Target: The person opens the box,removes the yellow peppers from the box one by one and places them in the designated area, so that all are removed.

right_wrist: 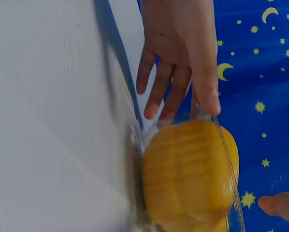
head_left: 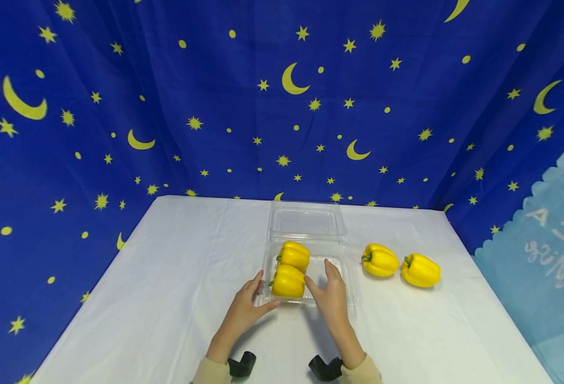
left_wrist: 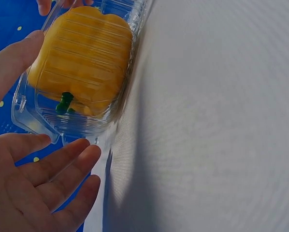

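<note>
Two yellow bell peppers, a rear one (head_left: 295, 255) and a front one (head_left: 288, 281), lie in the left half of a clear plastic container (head_left: 350, 282). Its clear lid (head_left: 306, 221) is folded back behind it. My left hand (head_left: 243, 308) is around the container's front left corner, thumb and fingers spread; whether it touches the rim I cannot tell. Over the container's right front side is my right hand (head_left: 332, 300), fingers extended, thumb close to the front pepper. Neither hand grips anything. The left wrist view shows the front pepper (left_wrist: 86, 53) through the ribbed wall, green stem towards my left fingers.
Two more yellow bell peppers, a nearer one (head_left: 380, 260) and a farther one (head_left: 421, 270), lie on the white tablecloth (head_left: 176, 277) right of the container. A blue curtain (head_left: 243, 80) with yellow moons and stars hangs behind the table. A light blue printed cloth (head_left: 546, 234) hangs at right.
</note>
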The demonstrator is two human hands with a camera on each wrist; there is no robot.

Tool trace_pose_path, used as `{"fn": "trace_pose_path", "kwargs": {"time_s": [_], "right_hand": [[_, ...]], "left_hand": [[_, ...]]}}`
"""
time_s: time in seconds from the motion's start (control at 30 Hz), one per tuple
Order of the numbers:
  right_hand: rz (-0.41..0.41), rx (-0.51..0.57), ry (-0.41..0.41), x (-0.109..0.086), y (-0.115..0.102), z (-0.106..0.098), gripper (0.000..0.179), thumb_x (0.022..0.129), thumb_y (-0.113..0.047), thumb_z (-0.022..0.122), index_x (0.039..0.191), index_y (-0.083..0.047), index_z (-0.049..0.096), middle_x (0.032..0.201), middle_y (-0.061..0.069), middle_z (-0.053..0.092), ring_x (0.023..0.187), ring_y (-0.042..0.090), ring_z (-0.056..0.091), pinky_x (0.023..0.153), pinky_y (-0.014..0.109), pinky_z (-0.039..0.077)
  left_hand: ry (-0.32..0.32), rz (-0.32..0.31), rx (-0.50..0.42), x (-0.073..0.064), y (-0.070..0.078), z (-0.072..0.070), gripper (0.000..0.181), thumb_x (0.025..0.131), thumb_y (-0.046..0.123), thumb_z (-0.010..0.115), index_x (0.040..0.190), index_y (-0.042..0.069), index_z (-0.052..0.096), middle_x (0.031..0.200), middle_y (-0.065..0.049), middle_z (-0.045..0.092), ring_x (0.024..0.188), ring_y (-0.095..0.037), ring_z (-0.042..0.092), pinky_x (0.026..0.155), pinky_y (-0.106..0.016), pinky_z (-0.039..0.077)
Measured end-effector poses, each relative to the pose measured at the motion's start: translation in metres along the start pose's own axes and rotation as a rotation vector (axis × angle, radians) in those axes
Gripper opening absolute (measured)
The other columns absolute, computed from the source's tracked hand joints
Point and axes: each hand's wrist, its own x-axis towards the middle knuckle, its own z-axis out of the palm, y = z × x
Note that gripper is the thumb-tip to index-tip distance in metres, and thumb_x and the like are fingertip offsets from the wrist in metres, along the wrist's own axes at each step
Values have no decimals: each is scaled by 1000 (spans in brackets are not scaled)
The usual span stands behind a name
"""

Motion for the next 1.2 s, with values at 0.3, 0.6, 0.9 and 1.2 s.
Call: {"fn": "trace_pose_path", "kwargs": {"time_s": [0.3,0.6,0.9,1.2], "right_hand": [[-2,19,-43,-6,-5,10,63,81,-13,74,129,18,47,131,35,50,124,48,48,103,55,42],[-8,18,-66,-10,-8,19,63,82,-16,73,129,17,46,132,34,50,124,47,49,103,54,42],[-57,-10,-62,-13,-13,28,62,81,-16,75,126,17,49,127,32,54,119,45,53,100,53,45],[-42,-17,-61,-20,-23,39,65,79,-16,76,127,18,47,121,29,57,108,37,59,91,47,51]], "left_hand": [[1,2,-1,0,1,0,90,77,44,76,146,3,35,126,-18,56,116,-32,54,101,-53,44],[5,10,-23,-1,2,0,90,77,42,76,146,1,35,127,-19,56,116,-32,54,101,-53,43],[4,11,-26,0,2,0,89,78,41,76,146,2,35,127,-19,56,115,-32,55,100,-53,44],[4,14,-25,1,-1,1,91,78,46,75,146,1,34,134,-23,52,119,-36,53,100,-54,44]]}}
